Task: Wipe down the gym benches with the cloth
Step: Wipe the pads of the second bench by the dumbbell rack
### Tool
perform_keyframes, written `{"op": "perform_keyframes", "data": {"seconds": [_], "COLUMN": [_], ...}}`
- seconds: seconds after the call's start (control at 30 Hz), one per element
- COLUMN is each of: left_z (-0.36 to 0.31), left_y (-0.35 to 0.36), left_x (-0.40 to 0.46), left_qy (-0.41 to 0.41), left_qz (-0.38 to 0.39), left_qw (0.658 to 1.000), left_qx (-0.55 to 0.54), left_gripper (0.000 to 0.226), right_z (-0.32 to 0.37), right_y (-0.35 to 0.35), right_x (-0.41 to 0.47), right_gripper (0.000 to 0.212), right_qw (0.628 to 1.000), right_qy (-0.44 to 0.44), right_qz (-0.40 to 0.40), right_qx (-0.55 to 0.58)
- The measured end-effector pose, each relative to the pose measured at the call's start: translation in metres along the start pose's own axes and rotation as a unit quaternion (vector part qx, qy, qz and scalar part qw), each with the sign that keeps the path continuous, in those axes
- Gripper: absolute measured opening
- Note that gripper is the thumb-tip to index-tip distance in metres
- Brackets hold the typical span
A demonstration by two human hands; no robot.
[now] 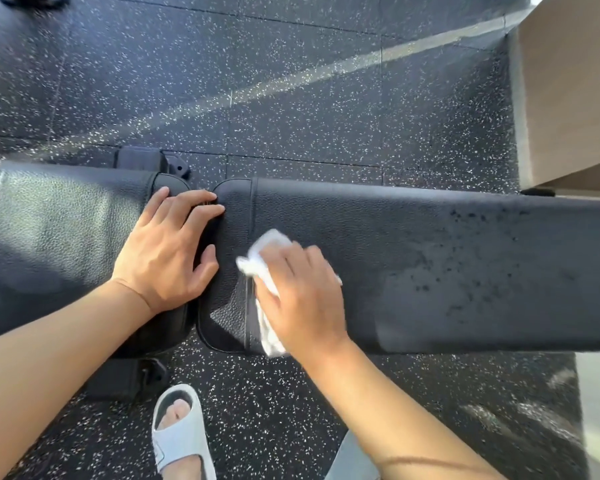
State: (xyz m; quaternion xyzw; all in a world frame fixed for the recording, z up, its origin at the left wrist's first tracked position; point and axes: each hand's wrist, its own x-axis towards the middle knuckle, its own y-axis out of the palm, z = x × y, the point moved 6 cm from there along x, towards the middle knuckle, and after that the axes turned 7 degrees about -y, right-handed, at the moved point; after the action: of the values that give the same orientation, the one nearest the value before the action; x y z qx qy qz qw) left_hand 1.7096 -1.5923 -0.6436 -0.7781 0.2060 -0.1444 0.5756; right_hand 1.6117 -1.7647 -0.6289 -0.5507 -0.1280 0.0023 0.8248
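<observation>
Speckled rubber floor (291,98): dark, fills the view. Bench back pad (465,271): long black pad running to the right, dotted with dark wet spots on its right part. Bench seat pad (49,237): black, to the left, a narrow gap between the two pads. Left hand (167,251): flat on the seat pad's end, fingers spread, reaching across the gap. Right hand (298,292): pressing a white cloth (267,244) onto the back pad near its left end. Pale slide sandal (181,434): on the floor below the bench.
</observation>
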Motion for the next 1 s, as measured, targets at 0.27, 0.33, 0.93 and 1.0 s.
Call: {"op": "perform_keyframes", "data": {"seconds": [0.27,0.33,0.93,1.0], "left_z": [0.002,0.002,0.002,0.003], "left_y": [0.002,0.001,0.001,-0.001], "left_x": [0.000,-0.001,0.000,0.000], "left_qy": [0.004,0.004,0.007,0.009], "left_qz": [-0.003,-0.003,0.004,0.000], "left_qw": [1.000,1.000,1.000,1.000], "left_qx": [-0.006,-0.004,-0.007,-0.007], "left_gripper": [0.059,0.059,0.058,0.058], "right_z": [-0.085,-0.063,-0.078,-0.067], "right_y": [-0.045,-0.023,-0.022,-0.005], "right_x": [-0.055,-0.016,0.005,0.053], "right_gripper": [0.026,0.022,0.021,0.024], "right_qw": [0.993,0.986,0.996,0.994], "right_qy": [0.113,0.144,0.052,0.061], "right_qz": [-0.006,-0.050,-0.035,-0.058], "right_qx": [-0.043,-0.065,-0.066,-0.072]}}
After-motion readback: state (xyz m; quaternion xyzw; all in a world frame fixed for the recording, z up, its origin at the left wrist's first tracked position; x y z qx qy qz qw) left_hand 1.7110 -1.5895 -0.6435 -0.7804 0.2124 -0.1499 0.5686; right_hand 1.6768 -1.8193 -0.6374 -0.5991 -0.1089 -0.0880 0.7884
